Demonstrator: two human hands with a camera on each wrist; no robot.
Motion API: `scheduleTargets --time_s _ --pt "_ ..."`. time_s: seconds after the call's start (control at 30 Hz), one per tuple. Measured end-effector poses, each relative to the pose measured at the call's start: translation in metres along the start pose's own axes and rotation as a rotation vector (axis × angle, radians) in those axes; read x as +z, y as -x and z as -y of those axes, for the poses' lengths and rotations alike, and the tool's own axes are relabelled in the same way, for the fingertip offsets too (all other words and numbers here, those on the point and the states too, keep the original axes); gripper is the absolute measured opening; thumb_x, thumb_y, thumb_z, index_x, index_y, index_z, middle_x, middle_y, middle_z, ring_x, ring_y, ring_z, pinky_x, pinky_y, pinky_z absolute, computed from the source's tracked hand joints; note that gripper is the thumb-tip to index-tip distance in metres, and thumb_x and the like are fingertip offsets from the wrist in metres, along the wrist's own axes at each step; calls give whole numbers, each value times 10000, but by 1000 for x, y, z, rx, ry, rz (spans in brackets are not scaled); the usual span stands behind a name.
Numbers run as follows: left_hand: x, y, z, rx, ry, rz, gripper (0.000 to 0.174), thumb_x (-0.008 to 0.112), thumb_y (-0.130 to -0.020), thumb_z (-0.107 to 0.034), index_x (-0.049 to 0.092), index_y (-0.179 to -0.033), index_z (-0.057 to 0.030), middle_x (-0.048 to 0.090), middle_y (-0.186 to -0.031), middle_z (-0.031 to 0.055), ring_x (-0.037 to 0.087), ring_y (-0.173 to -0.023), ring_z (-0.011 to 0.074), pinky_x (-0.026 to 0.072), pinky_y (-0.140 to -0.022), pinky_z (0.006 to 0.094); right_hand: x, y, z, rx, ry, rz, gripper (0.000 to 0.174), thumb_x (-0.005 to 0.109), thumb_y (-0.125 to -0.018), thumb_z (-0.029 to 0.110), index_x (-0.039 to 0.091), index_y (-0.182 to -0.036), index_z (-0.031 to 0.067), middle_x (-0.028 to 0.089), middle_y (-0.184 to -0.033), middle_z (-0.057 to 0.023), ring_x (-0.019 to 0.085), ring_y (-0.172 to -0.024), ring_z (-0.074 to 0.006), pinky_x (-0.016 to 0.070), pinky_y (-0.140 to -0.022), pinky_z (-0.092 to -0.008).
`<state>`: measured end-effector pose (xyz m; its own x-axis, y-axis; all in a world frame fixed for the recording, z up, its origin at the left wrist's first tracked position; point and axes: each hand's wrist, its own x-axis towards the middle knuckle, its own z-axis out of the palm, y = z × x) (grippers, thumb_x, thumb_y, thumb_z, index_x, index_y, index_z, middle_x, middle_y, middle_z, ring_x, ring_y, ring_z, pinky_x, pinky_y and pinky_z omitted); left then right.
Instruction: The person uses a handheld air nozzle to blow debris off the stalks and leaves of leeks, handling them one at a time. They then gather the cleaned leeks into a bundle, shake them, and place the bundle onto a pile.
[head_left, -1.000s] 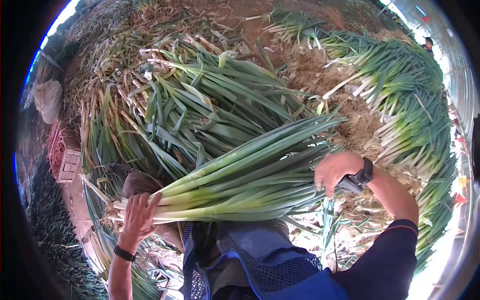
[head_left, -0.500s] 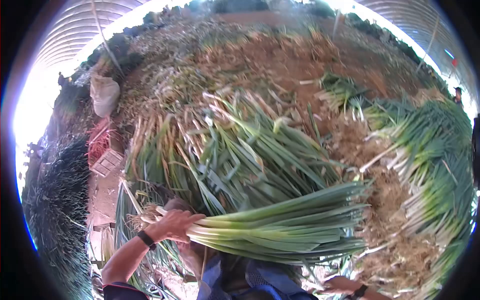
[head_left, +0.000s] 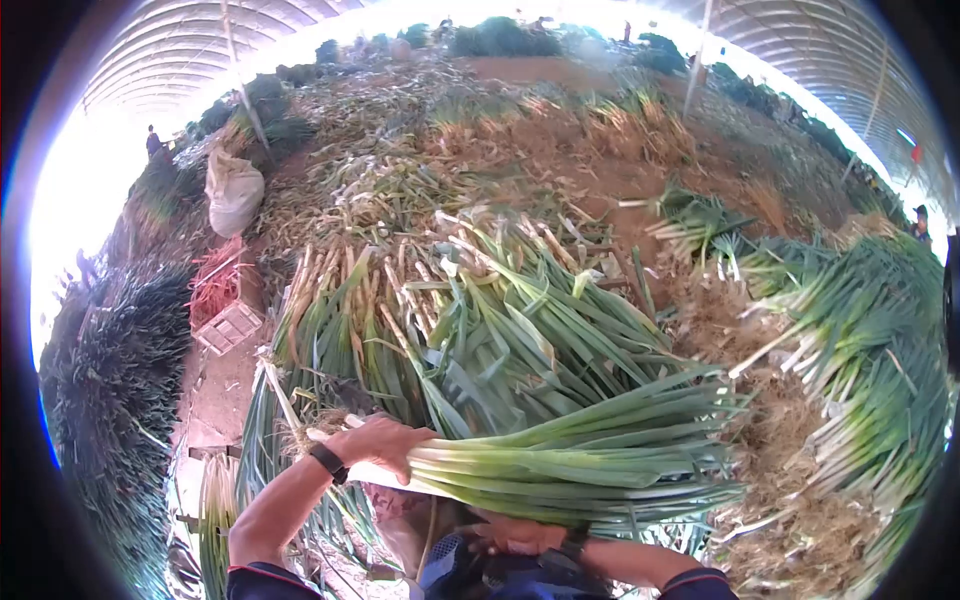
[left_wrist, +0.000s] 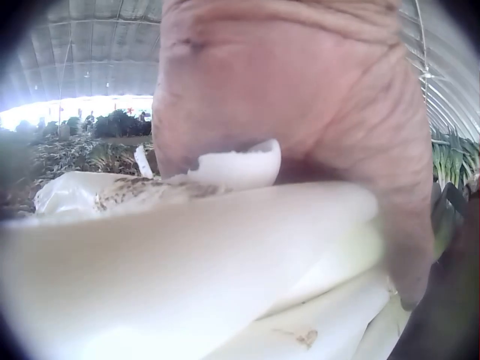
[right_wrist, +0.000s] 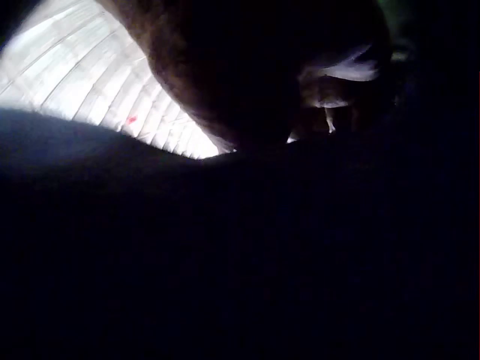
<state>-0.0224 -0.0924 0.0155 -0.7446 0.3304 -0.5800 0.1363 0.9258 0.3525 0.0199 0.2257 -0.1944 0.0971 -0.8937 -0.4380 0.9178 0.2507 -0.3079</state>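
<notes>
A thick bunch of leeks [head_left: 590, 450] lies across the front of the person's body, white root ends to the left and green leaves fanning right. The left hand [head_left: 385, 445] grips it from above round the pale stems. In the left wrist view, the white stems [left_wrist: 225, 255] fill the foreground below the left hand [left_wrist: 292, 97], and a torn piece of pale skin [left_wrist: 240, 165] sticks up beside the palm. Below the bunch, the right hand [head_left: 515, 533] is drawn in against the blue vest [head_left: 450, 570]. Its wrist view is nearly black, and I cannot tell whether it holds anything.
A large heap of leeks [head_left: 530, 340] lies just beyond the bunch. More leeks [head_left: 860, 340] are laid in a long row on the right, beside dry roots [head_left: 770, 470]. At the left are a crate [head_left: 228, 327], red strips [head_left: 215, 283] and a white sack [head_left: 234, 190].
The right hand has left the leaf ends and come in to the vest. The left hand has shifted along the stems from the root ends. The head view has tilted up.
</notes>
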Motion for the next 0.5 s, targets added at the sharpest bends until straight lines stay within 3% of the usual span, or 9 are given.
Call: scheduleTargets --time_s 0.07,0.1,0.17,0.2,0.27,0.3,0.33,0.43,0.5 --pt "-3 2 -7 21 15 -21 924 875 -605 -356 536 -1448 -190 739 -1110 182 707 -1010 400 531 -877 473 -5 -18 0 -64 292 111 488 530 -1081 328 402 -1525 170 626 -1375 -65 652 -1172 -249 545 -959 -442" --pt "-9 4 -13 2 20 4 930 878 -606 -363 533 -1449 -173 735 -1128 185 705 -1026 398 532 -889 471 -25 -41 -7 -96 252 73 488 530 -1081 328 402 -1525 170 626 -1375 -65 652 -1172 -249 545 -959 -442" --pt "-14 5 -20 -3 7 35 922 867 -614 -380 525 -1445 -171 739 -1116 178 708 -1034 379 527 -878 464 -76 -82 -32 -356 -105 317 490 566 -1068 315 419 -1509 159 623 -1369 -59 611 -1234 -250 516 -1031 -419" --pt "-14 7 -22 -7 -6 23 907 854 -621 -391 519 -1439 -186 747 -1086 166 713 -1027 362 521 -855 458 -73 -70 -27 -390 -131 297 490 566 -1068 315 419 -1509 159 623 -1369 -59 611 -1234 -250 516 -1031 -419" --pt "-14 11 -22 70 -65 -31 921 873 -630 -405 511 -1443 -171 739 -1106 177 712 -1028 373 529 -887 453 -21 -25 38 -686 715 21 555 608 -1037 327 441 -1513 98 577 -1434 -128 554 -1306 -295 461 -1114 -413" --pt "-15 11 -23 48 -41 15 928 879 -630 -406 508 -1446 -163 736 -1118 177 711 -1032 372 532 -893 451 61 42 80 -639 909 -153 646 644 -1000 396 467 -1515 50 514 -1509 -171 489 -1375 -309 375 -1199 -406" --pt "-16 11 -25 25 -17 59 936 885 -631 -407 505 -1448 -155 733 -1129 177 711 -1036 372 535 -898 450 56 42 75 -650 895 -158 646 644 -1000 396 467 -1515 50 514 -1509 -171 489 -1375 -309 375 -1199 -406" --pt "-6 19 -25 127 18 -2 937 911 -648 -406 500 -1451 -152 721 -1179 162 712 -1043 367 553 -925 446 44 47 69 -741 653 -34 688 677 -966 429 490 -1517 61 480 -1553 -164 477 -1388 -287 334 -1227 -419" --pt "-6 23 -39 28 92 74 947 904 -648 -387 487 -1464 -146 710 -1199 168 706 -1060 370 562 -924 458 45 68 75 -370 -627 561 700 754 -915 408 522 -1501 103 492 -1556 -110 480 -1389 -263 339 -1225 -417"
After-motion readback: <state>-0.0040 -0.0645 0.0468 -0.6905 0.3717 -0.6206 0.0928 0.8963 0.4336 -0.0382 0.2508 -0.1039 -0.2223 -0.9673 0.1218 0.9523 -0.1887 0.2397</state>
